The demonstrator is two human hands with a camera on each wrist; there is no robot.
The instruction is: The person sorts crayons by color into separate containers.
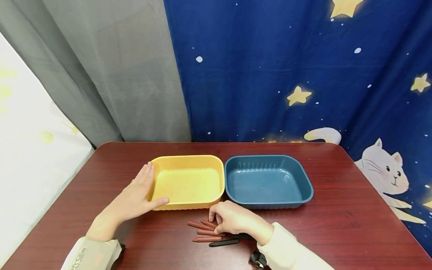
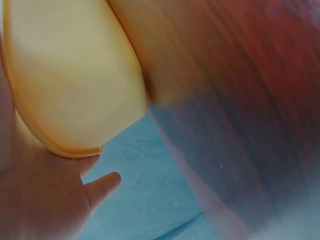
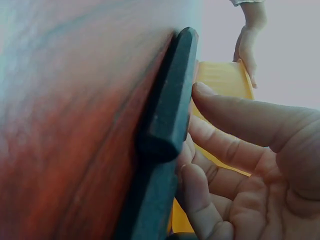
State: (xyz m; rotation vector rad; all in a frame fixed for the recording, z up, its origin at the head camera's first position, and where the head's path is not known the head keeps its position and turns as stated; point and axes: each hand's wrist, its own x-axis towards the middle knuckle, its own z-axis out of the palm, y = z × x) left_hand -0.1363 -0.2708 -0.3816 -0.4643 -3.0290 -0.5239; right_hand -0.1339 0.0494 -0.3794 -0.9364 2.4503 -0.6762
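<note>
My left hand (image 1: 136,193) lies along the left side of a yellow bin (image 1: 187,205), fingers straight and thumb stretched over its front left corner. The left wrist view shows this hand (image 2: 45,190) against the bin's rim (image 2: 75,152). My right hand (image 1: 233,219) is down at a small pile of crayons in front of the bin, thumb and forefinger bent around the reddish-brown crayons (image 1: 204,239). I cannot tell whether it pinches one. A black crayon (image 1: 224,243) lies nearest me; in the right wrist view a black crayon (image 3: 170,100) lies beside the thumb.
A blue bin (image 1: 269,204) stands right beside the yellow one. Both are on a dark red wooden table (image 1: 341,225). Behind the table hang a grey curtain (image 1: 135,75) and a blue curtain (image 1: 253,75) with stars and a cat.
</note>
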